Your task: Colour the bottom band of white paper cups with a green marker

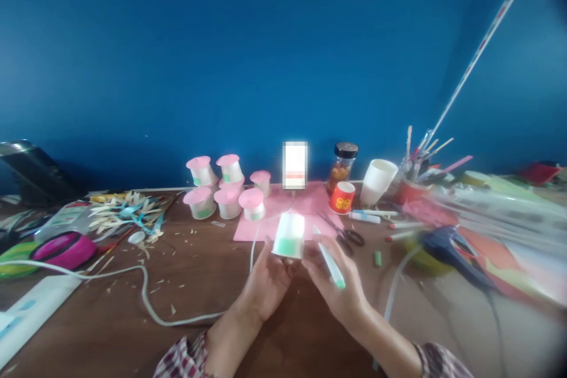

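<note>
While the left hand (267, 284) supports a green-marked cup (288, 235) from below, fingers partly curled, the right hand (348, 292) holds a pen (328, 261) in loosely bent fingers beside it. The cup is above the table (186, 277), near pink paper (310, 204); scissors (354, 237) lie to its right.

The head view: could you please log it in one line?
left hand: holding white cup | right hand: holding marker | pink-topped cups: some stacked

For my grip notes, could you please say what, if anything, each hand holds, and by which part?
Left hand: the cup, by its lower end. Right hand: the marker, toward its far end.
</note>
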